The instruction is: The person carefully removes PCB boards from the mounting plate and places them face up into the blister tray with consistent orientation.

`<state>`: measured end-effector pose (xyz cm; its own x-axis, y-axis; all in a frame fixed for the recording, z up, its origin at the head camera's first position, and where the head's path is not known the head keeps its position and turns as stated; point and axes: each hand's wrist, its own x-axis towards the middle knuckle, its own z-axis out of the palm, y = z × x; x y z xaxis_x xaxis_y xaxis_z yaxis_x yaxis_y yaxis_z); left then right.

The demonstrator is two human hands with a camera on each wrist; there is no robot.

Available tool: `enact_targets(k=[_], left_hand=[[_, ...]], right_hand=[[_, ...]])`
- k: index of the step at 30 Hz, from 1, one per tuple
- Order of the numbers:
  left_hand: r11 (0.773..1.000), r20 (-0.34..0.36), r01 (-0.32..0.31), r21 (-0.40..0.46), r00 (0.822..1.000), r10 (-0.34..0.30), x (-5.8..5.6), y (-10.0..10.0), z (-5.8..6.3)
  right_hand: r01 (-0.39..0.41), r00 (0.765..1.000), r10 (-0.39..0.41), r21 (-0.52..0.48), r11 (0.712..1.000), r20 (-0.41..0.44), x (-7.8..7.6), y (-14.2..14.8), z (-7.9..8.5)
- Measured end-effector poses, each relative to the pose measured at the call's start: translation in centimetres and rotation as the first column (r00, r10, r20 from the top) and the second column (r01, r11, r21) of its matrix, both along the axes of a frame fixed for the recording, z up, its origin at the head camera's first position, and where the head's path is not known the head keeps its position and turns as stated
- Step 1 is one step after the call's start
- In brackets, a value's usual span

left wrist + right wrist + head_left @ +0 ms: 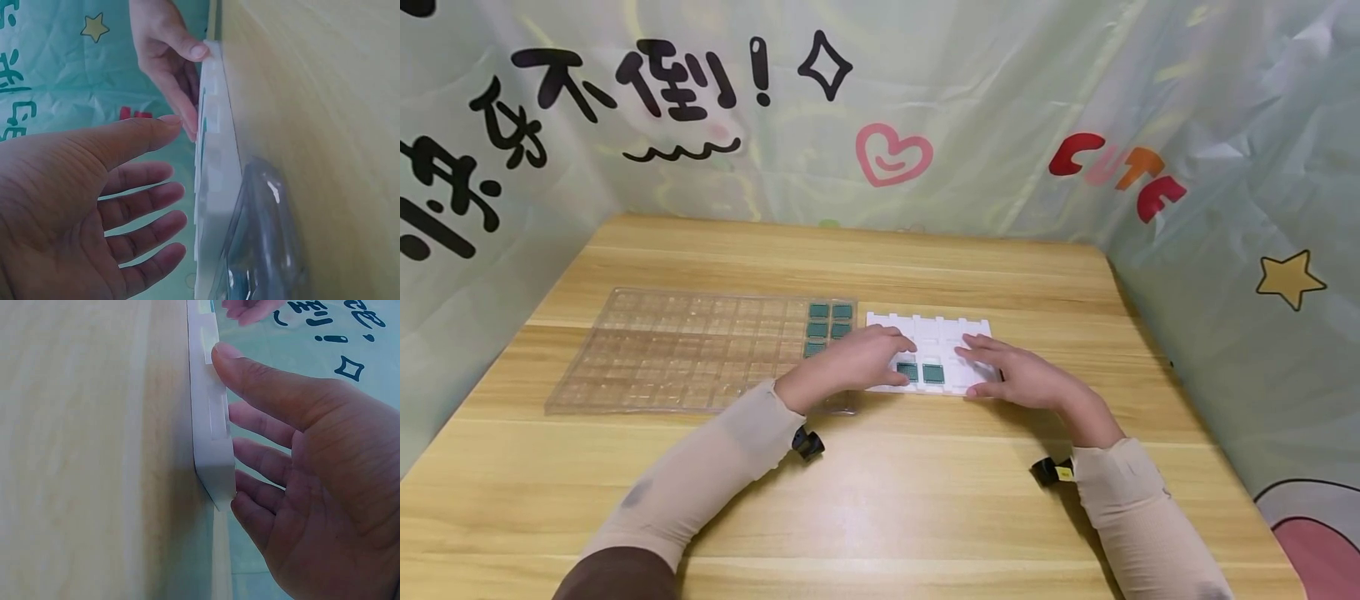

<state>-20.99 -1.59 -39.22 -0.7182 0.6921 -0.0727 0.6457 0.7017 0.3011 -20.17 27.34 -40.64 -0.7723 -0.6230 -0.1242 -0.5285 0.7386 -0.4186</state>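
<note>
A white tray (928, 329) with shallow pockets lies on the table; two green chips (933, 373) show in its near row. My left hand (865, 358) hovers over the tray's left end, fingers relaxed and spread, nothing between them in the left wrist view. At the tray's right end is my right hand (1022, 373), its thumb tip and fingertips right at the tray's surface, gripping nothing. Left of the white tray lies a clear plastic tray (700, 350) with several green chips (818, 311) in its right-hand columns. My left hand and forearm hide part of those columns.
Both trays lie on a wooden table (925, 500). A printed fabric backdrop (985, 100) rises behind and beside it. Small black cameras (808, 443) sit at the wrists, low over the tabletop.
</note>
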Motion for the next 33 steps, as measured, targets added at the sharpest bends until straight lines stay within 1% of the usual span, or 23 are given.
enact_targets(k=[5, 10, 17, 24, 33], left_hand=[[1.000, 0.000, 0.004, -0.014, 1.000, -0.004, -0.1, 0.3, -0.3], [1.000, 0.003, 0.012, -0.024, 1.000, -0.012, -0.1, 0.6, -0.4], [0.999, -0.028, 0.030, -0.042, 0.999, -0.032, 0.1, 0.9, -0.4], [0.998, -0.048, 0.016, -0.055, 0.999, -0.019, 0.3, 1.4, -0.5], [0.998, -0.073, -0.005, -0.065, 0.997, 0.000, 0.4, 1.4, -1.0]], right_hand=[[0.007, 1.000, -0.007, -0.002, 1.000, 0.006, 0.0, 0.0, 0.1], [0.012, 1.000, -0.012, -0.002, 1.000, 0.011, 0.0, 0.0, 0.1], [0.011, 1.000, -0.011, -0.001, 1.000, 0.012, 0.1, -0.1, 0.2], [0.004, 1.000, -0.004, -0.005, 1.000, 0.001, 0.1, -0.1, 0.0], [0.012, 1.000, -0.012, -0.007, 1.000, 0.005, 0.1, 0.0, 0.0]])
